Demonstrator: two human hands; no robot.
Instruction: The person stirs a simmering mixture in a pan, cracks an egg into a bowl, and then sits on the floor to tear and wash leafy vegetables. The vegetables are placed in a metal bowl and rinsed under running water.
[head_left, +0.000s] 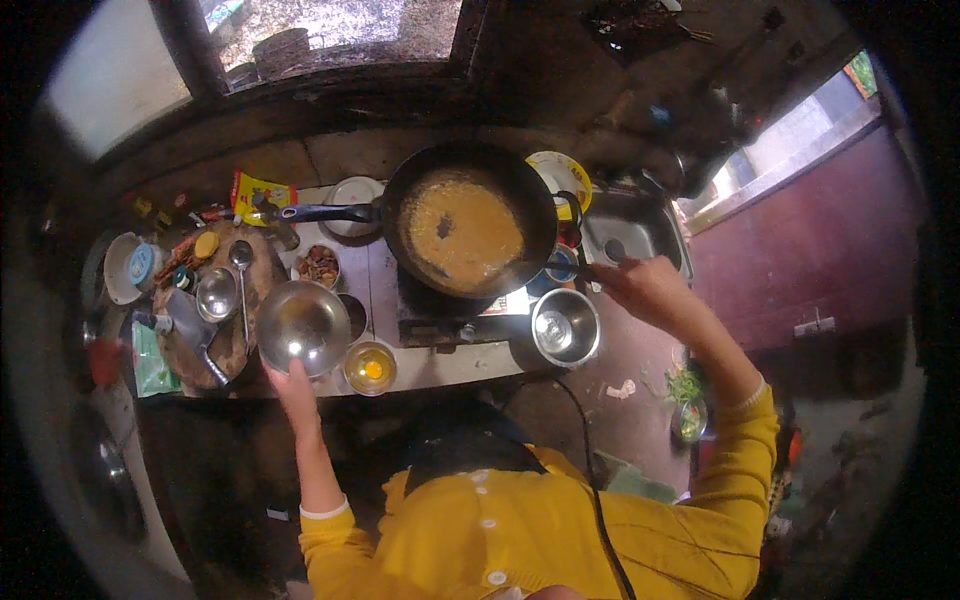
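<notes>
A long-handled black wok (397, 176) sits on a portable stove (431, 330), with yellow-brown liquid food (469, 229) spread across its bottom. My right hand (649, 292) grips a dark-handled cooking utensil (564, 265) that reaches over the wok's right rim; its far end is hard to make out in the food. At the counter's front left, my left hand (296, 390) holds a metal bowl (302, 326) by its near rim, the thumb on top. Just right of that bowl stands a small bowl with a raw egg yolk (373, 368).
A round wooden chopping board (259, 262) at left bears a cleaver (191, 326), a ladle (241, 255) and a small metal bowl (217, 295). Another metal bowl (565, 328) stands right of the stove, before a sink (634, 232). A black cable (592, 465) hangs near my body.
</notes>
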